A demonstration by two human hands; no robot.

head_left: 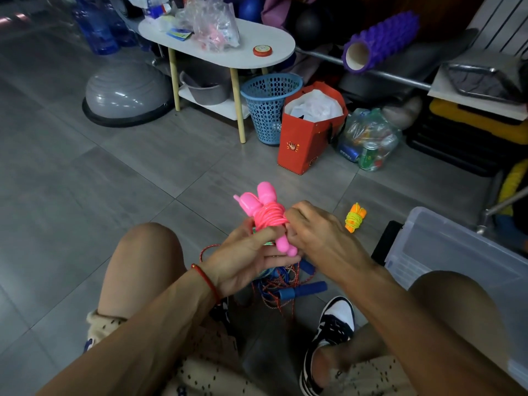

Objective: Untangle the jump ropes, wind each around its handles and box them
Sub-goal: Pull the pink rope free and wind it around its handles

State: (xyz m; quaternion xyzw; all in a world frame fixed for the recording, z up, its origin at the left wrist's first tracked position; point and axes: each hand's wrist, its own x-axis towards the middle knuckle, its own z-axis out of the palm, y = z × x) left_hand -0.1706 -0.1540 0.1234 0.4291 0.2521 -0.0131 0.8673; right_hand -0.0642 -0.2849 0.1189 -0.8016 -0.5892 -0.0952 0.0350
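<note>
1. The left hand (243, 261) gripped the pink jump rope (267, 217) by its paired handles, thumb across them; the right hand (314, 232) curled at the coil, apparently pinching the cord's end.
2. Risk: a loose tail could let the coil spring open.
3. Below lay the tangled blue-handled rope (303, 290); an orange wound rope (355, 217) and the clear box (445, 250) sat to the right.
</note>
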